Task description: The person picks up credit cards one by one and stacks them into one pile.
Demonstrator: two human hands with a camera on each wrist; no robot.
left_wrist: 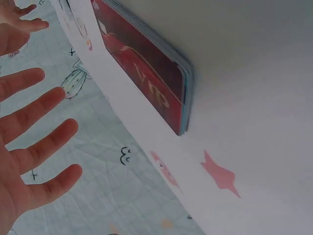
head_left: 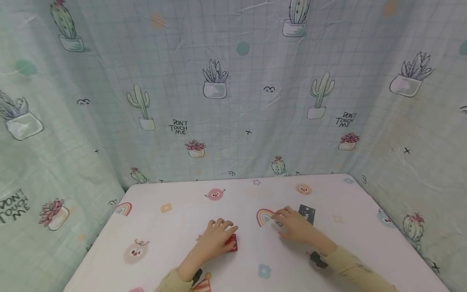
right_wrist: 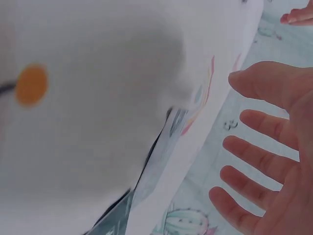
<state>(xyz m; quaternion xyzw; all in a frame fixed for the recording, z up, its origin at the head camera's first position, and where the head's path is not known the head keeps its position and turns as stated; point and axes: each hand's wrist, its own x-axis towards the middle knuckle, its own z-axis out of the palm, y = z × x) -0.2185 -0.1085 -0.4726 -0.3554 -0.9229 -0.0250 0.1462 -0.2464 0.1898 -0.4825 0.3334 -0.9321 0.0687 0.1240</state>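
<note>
My left hand (head_left: pixel 214 239) hovers with spread fingers over a stack of cards (left_wrist: pixel 144 68), whose red top card (head_left: pixel 234 244) reads "VIP". In the left wrist view the fingers (left_wrist: pixel 39 110) stand apart from the stack. Above the table's right half, my right hand (head_left: pixel 294 226) has its fingers extended. Just behind it lies a dark bank card (head_left: pixel 307 213). A second, greyish card (head_left: pixel 278 222) shows partly under its fingertips. The right wrist view shows the two flat cards edge-on, one a pale glossy card (right_wrist: pixel 159 156), with the fingers (right_wrist: pixel 257 147) clear of them.
The white table (head_left: pixel 175 215) carries printed cartoon shapes, such as a rainbow and flowers. A cactus-print curtain (head_left: pixel 233 109) hangs behind and on both sides. Dark wrist gear (head_left: pixel 318 260) sits beneath the right cuff.
</note>
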